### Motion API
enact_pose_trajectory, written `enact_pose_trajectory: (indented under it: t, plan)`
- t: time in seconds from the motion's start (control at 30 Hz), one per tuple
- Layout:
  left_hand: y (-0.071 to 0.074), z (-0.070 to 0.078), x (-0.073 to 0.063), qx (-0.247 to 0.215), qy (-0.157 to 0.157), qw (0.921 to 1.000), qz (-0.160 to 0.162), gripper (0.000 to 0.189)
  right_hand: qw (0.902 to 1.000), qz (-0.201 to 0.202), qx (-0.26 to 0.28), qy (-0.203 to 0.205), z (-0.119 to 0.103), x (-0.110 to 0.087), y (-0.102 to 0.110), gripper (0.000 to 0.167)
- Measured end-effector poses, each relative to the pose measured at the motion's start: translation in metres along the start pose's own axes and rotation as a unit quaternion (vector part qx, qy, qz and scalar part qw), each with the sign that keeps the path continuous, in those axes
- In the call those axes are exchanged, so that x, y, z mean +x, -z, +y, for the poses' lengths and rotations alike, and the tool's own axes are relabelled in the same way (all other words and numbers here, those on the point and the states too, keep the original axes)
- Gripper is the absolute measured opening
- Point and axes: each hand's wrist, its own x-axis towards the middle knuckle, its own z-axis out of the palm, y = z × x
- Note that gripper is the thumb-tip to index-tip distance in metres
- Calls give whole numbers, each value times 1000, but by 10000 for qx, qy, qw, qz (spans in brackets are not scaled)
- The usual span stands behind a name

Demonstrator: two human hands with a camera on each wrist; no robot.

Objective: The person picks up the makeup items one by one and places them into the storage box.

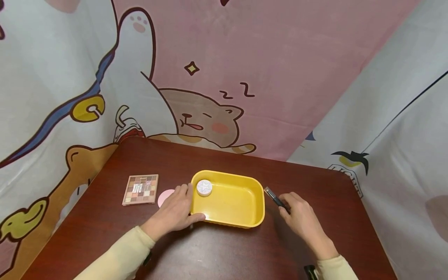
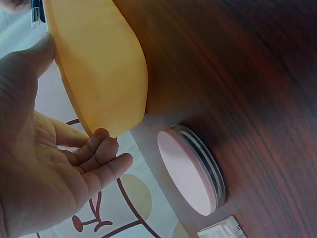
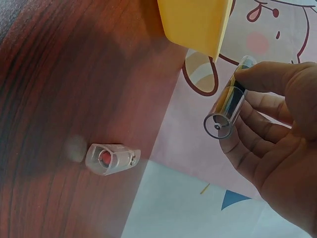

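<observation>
My left hand point(image 1: 177, 208) grips the left end of a yellow plastic bin point(image 1: 258, 217), thumb on the near rim and fingers at the far left corner. Inside the bin's left end sits a small round white compact point(image 1: 204, 188) with a star pattern. Just right of the bin, my right hand point(image 1: 303, 216) pinches a slim dark cosmetic tube point(image 1: 276, 198) between thumb and fingers. In the right wrist view the tube point(image 3: 233, 99) has clear ends and lies tilted. A pink-lidded round jar point(image 2: 185, 171) stands beside my left hand, partly hidden by it in the head view.
An eyeshadow palette point(image 1: 141, 189) lies at the left of the dark wooden table point(image 1: 217, 252). A small clear tube with red inside point(image 3: 113, 158) stands on the table near my right hand, hidden in the head view. Printed curtains point(image 1: 280, 70) hang behind the table.
</observation>
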Motion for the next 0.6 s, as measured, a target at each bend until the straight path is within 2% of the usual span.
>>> enact_pose_trajectory:
  t: [0.6]
  plan:
    - [-1, 0, 2, -101, 113, 9997, -183, 101, 9998, -133, 140, 63, -12, 9, -8, 21]
